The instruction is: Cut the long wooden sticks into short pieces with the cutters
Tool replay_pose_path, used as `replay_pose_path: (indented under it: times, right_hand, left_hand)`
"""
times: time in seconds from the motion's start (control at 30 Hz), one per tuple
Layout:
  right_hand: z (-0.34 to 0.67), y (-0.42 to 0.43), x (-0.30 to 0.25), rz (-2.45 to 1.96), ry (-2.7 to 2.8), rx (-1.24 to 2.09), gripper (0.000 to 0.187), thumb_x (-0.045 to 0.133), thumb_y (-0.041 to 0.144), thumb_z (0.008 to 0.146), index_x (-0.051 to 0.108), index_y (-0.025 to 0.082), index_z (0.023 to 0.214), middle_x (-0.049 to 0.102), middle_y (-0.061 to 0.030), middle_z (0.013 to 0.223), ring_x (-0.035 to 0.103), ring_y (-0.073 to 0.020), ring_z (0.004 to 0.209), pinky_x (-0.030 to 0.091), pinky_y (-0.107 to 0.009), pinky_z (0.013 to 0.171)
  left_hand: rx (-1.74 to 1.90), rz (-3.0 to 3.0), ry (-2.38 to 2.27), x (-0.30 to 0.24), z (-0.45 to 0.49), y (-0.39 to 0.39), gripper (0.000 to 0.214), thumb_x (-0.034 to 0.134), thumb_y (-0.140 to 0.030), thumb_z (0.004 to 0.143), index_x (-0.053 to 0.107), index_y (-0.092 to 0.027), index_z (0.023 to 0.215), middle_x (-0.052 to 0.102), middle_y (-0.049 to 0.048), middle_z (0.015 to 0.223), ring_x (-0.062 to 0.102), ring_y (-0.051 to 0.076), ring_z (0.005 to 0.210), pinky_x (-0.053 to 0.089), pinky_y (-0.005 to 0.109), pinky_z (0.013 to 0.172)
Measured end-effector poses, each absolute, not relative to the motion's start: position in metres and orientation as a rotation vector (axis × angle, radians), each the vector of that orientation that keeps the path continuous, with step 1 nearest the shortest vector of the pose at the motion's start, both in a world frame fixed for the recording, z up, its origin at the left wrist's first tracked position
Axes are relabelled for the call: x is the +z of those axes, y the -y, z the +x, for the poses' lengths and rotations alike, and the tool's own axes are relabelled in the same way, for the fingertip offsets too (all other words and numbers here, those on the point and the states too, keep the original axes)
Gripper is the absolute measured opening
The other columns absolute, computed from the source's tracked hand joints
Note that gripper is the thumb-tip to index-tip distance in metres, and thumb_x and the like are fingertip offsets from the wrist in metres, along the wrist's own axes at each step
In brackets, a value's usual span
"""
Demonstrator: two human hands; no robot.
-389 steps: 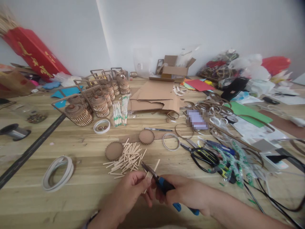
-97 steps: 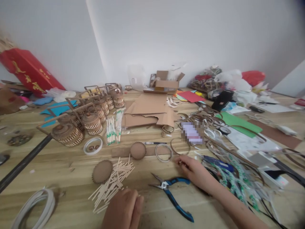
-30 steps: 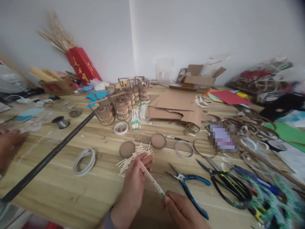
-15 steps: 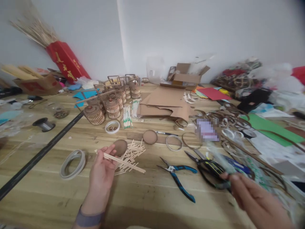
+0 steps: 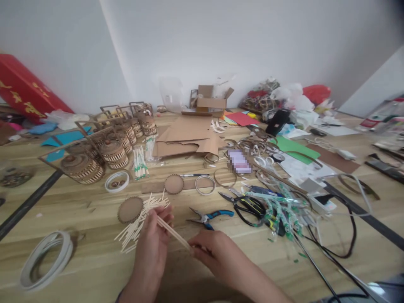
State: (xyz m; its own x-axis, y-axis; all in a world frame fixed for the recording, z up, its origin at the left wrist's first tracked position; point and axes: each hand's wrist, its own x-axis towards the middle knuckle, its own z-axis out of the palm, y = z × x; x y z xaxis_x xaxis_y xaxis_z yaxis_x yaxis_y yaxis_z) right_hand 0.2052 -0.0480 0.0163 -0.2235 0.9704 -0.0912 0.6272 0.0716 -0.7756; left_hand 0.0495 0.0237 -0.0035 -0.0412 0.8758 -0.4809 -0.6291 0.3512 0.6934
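Note:
My left hand [image 5: 153, 246] is closed round a pair of long thin wooden chopsticks [image 5: 172, 232], held slanting down to the right. My right hand [image 5: 211, 249] pinches their lower end. Just beyond the hands lies a heap of short cut wooden sticks [image 5: 139, 222] beside a round toothed cardboard disc [image 5: 130, 209]. Blue-handled pliers [image 5: 208, 216] lie on the table right of the sticks, touched by neither hand.
A second toothed disc [image 5: 174, 184] and a ring [image 5: 204, 184] lie farther back. Small wooden stick baskets [image 5: 110, 150] stand at back left, cardboard sheets [image 5: 189, 136] behind. Black scissors [image 5: 246, 205], torn chopstick wrappers and cables lie to the right; a white tape roll [image 5: 44, 259] sits at front left.
My right hand has dropped the wrapper it held out to the right and come back to grip the lower end of the chopsticks. The view has swung to the right.

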Motion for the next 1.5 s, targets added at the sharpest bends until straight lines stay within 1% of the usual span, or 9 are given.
replay_pose_path:
  times: [0.27, 0.37, 0.43, 0.53, 0.7, 0.83, 0.93, 1.33, 1.5]
  right_hand:
    - [0.220, 0.058, -0.002, -1.748, 1.643, 1.058, 0.018, 0.053, 0.025, 0.082, 0.065, 0.017, 0.072, 0.053, 0.0037, 0.059, 0.044, -0.0109, 0.055, 0.028, -0.020, 0.048]
    - [0.249, 0.053, -0.005, -1.863, 1.494, 0.757, 0.025, 0.049, 0.033, 0.082, 0.058, 0.020, 0.062, 0.052, 0.0023, 0.054, 0.046, -0.0137, 0.052, 0.033, -0.023, 0.049]
    - [0.269, 0.044, -0.005, -1.912, 1.418, 0.628, 0.026, 0.049, 0.036, 0.080, 0.058, 0.021, 0.060, 0.057, -0.0013, 0.056, 0.050, -0.0174, 0.055, 0.036, -0.027, 0.053]
    - [0.289, 0.029, -0.004, -1.925, 1.316, 0.543, 0.025, 0.051, 0.041, 0.077, 0.062, 0.021, 0.066, 0.062, -0.0053, 0.062, 0.053, -0.0210, 0.060, 0.040, -0.032, 0.059]
    - [0.274, 0.020, 0.003, -1.772, 1.236, 0.734, 0.039, 0.052, 0.057, 0.081, 0.063, 0.019, 0.080, 0.055, 0.0009, 0.060, 0.048, -0.0149, 0.054, 0.039, -0.027, 0.053]
    - [0.237, 0.017, 0.013, -1.461, 1.116, 1.210, 0.042, 0.066, 0.059, 0.076, 0.058, 0.019, 0.083, 0.042, 0.0092, 0.052, 0.035, -0.0080, 0.045, 0.026, -0.021, 0.044]
    - [0.219, 0.011, 0.017, -1.338, 1.145, 1.363, 0.038, 0.068, 0.055, 0.077, 0.055, 0.019, 0.082, 0.050, 0.0076, 0.057, 0.041, -0.0079, 0.048, 0.030, -0.021, 0.047]
    - [0.210, 0.008, 0.000, -1.364, 1.287, 1.360, 0.028, 0.060, 0.047, 0.085, 0.055, 0.020, 0.088, 0.055, 0.0062, 0.060, 0.053, -0.0119, 0.051, 0.043, -0.026, 0.052]
    - [0.207, 0.019, -0.002, -1.448, 1.737, 0.777, 0.042, 0.070, 0.027, 0.078, 0.057, 0.021, 0.117, 0.062, -0.0092, 0.109, 0.062, -0.0230, 0.097, 0.053, -0.040, 0.084]
  left_hand:
    - [1.119, 0.447, -1.006, -0.011, 0.052, -0.023, 0.063, 0.083, -0.052, 0.062, 0.064, -0.018, 0.112, 0.074, 0.0071, 0.103, 0.066, 0.015, 0.082, 0.051, 0.022, 0.063]
    - [1.147, 0.496, -1.032, -0.013, 0.054, -0.021, 0.071, 0.083, -0.059, 0.057, 0.062, -0.019, 0.113, 0.068, -0.0021, 0.068, 0.056, 0.009, 0.058, 0.042, 0.018, 0.052]
    - [1.143, 0.552, -1.014, -0.014, 0.055, -0.018, 0.067, 0.081, -0.063, 0.057, 0.063, -0.018, 0.104, 0.047, -0.0104, 0.046, 0.038, 0.006, 0.043, 0.030, 0.017, 0.044]
    - [1.067, 0.568, -1.008, -0.013, 0.057, -0.014, 0.061, 0.080, -0.068, 0.053, 0.060, -0.018, 0.080, 0.032, -0.0128, 0.042, 0.025, 0.004, 0.039, 0.021, 0.017, 0.041]
    - [0.846, 0.556, -0.991, -0.010, 0.061, -0.011, 0.061, 0.080, -0.070, 0.048, 0.057, -0.018, 0.071, 0.035, -0.0116, 0.044, 0.026, 0.005, 0.040, 0.019, 0.018, 0.041]
    - [0.857, 0.786, -0.949, -0.010, 0.062, -0.009, 0.044, 0.073, -0.060, 0.067, 0.065, -0.017, 0.072, 0.059, -0.0017, 0.057, 0.047, 0.011, 0.053, 0.035, 0.022, 0.052]
    - [0.822, 0.904, -0.956, -0.009, 0.060, -0.008, 0.033, 0.070, -0.050, 0.075, 0.073, -0.017, 0.078, 0.071, 0.0050, 0.076, 0.059, 0.017, 0.072, 0.042, 0.027, 0.068]
    - [0.708, 1.046, -0.864, -0.002, 0.055, -0.008, 0.033, 0.064, -0.050, 0.082, 0.071, -0.017, 0.077, 0.069, 0.0047, 0.067, 0.062, 0.020, 0.070, 0.045, 0.030, 0.073]
    - [0.783, 0.871, -0.891, -0.006, 0.059, -0.009, 0.037, 0.069, -0.054, 0.075, 0.066, -0.018, 0.073, 0.068, 0.0043, 0.070, 0.061, 0.019, 0.068, 0.045, 0.028, 0.065]
